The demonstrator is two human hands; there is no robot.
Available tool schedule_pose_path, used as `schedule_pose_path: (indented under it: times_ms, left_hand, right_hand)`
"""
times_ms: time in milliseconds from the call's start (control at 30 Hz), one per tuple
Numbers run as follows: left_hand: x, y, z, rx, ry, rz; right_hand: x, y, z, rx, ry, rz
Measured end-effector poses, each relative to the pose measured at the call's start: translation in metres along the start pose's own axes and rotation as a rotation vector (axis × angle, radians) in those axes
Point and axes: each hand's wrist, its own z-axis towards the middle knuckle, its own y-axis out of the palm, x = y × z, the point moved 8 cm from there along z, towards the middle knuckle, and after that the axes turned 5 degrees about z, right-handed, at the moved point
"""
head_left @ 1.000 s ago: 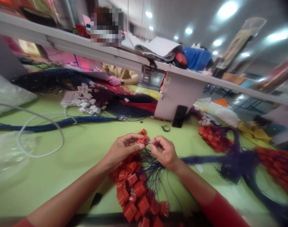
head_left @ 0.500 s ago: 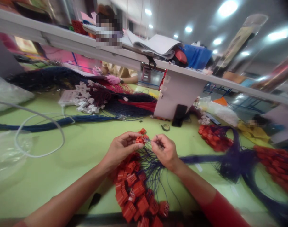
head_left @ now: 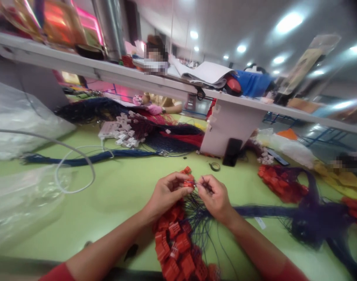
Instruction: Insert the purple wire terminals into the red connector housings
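Note:
My left hand [head_left: 170, 190] pinches a small red plastic connector [head_left: 189, 182] between thumb and fingers. Close beside it, my right hand [head_left: 214, 195] is closed with thumb and forefinger on a thin dark wire [head_left: 198, 182], whose end is at the connector's right face. Fine detail of that joint is too small to make out. Below my hands lies a heap of red connectors [head_left: 178, 244] with dark purple wires fanning from them. Those wires gather into a bundle [head_left: 263, 211] running right beneath my right wrist.
More red connectors [head_left: 280, 183] lie at right. White connectors [head_left: 128, 128] and a blue wire bundle [head_left: 87, 158] are at back left. A black phone [head_left: 232, 152] leans on the shelf support [head_left: 228, 125], near a tape roll [head_left: 215, 167]. Across the table, a person's pink-gloved hand [head_left: 155, 109] shows.
The camera view has shifted, so the whole scene sits further right and lower. My hands keep the same grips, with the wire end nearer the connector.

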Motion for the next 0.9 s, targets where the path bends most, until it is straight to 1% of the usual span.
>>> schedule_pose_path:
  times_ms: [100,233,367,433,500,567,667,733,800,900]
  left_hand:
    - [0.001,-0.002,0.000,0.021,-0.003,-0.008]
    - [-0.001,0.002,0.001,-0.013,0.018,-0.020]
    - [-0.003,-0.001,0.002,0.011,0.032,-0.060]
    - [-0.001,-0.001,0.002,0.001,0.054,-0.034]
    - [0.002,-0.002,0.001,-0.010,0.088,0.049]
    - [0.009,-0.004,-0.001,0.007,0.145,0.193]
    - [0.023,-0.004,-0.003,0.030,0.267,0.410]
    - [0.028,-0.001,-0.004,0.017,0.311,0.463]
    - [0.025,0.002,-0.004,-0.005,0.295,0.431]
    - [0.012,0.003,-0.004,-0.016,0.203,0.319]
  right_hand:
    - [0.004,0.001,-0.001,-0.009,0.014,-0.014]
    - [0.006,0.005,-0.002,-0.032,-0.003,-0.022]
    - [0.010,0.005,-0.001,-0.018,-0.012,-0.050]
    - [0.012,0.007,-0.002,-0.019,-0.025,-0.065]
    - [0.013,0.008,-0.003,-0.026,-0.041,-0.074]
    - [0.015,0.009,-0.004,-0.033,-0.047,-0.076]
    - [0.020,0.009,-0.005,-0.032,-0.015,-0.052]
    - [0.024,0.010,-0.005,-0.037,0.013,-0.026]
    - [0.024,0.010,-0.007,-0.047,0.011,-0.010]
    - [0.022,0.011,-0.008,-0.060,0.006,0.012]
